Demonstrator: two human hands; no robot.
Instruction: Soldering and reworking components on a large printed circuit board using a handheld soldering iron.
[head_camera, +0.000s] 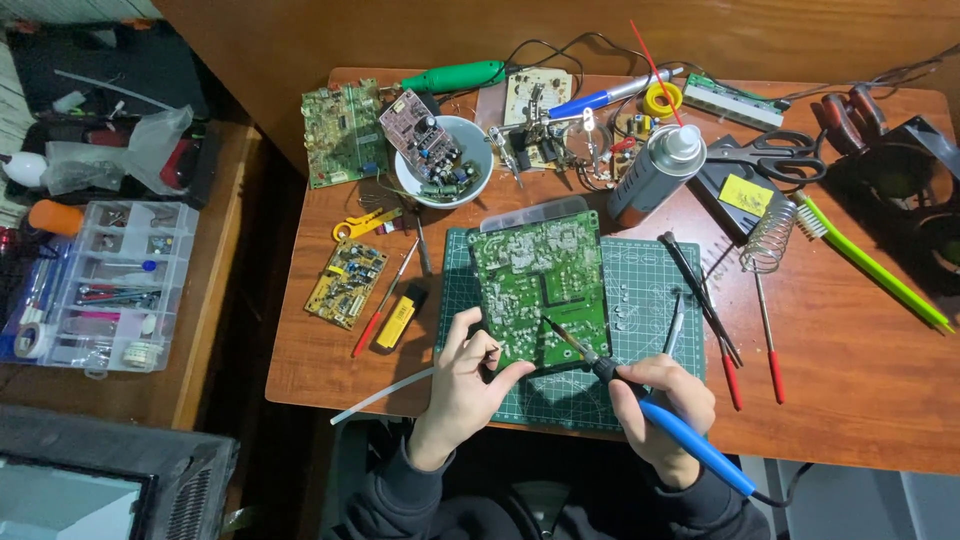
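A cluttered wooden table carries a green cutting mat, and on the mat lies a large green circuit board. The left hand grips the board's near edge, fingers curled shut on it. The right hand is closed around a blue-handled soldering iron, tip touching the board. A spray can stands just behind the mat.
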